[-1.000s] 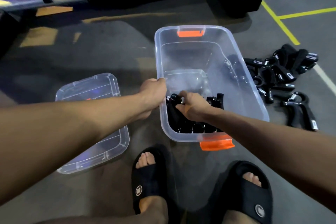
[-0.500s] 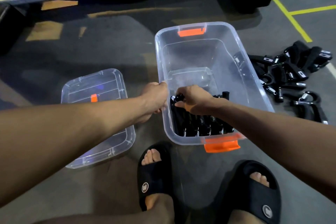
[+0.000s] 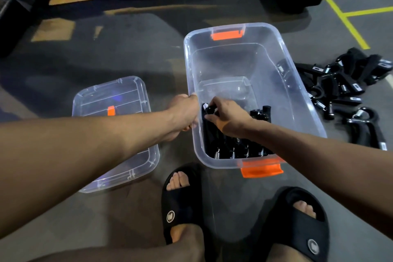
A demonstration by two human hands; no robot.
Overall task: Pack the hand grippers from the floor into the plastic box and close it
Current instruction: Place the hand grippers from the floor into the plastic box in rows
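Clear box point(image 3: 302, 100): left hand point(image 3: 184, 110) clamped on rim; right hand point(image 3: 228, 115) pinching a hand gripper point(image 3: 209, 110) inside; lid point(image 3: 119, 100) beside.

The scene is dim and grainy, with warm patches of light lying on the grey floor point(image 3: 106, 53) among broad soft shadows and a saturated blue glow at the upper left corner. Pale hazy glare clouds the walls of the plastic box point(image 3: 297, 100). Wide-angle distortion bends the yellow floor lines point(image 3: 344, 17) and stretches the forearms at the edges.

Head-worn view, looking steeply down — close over floor point(image 3: 127, 44)
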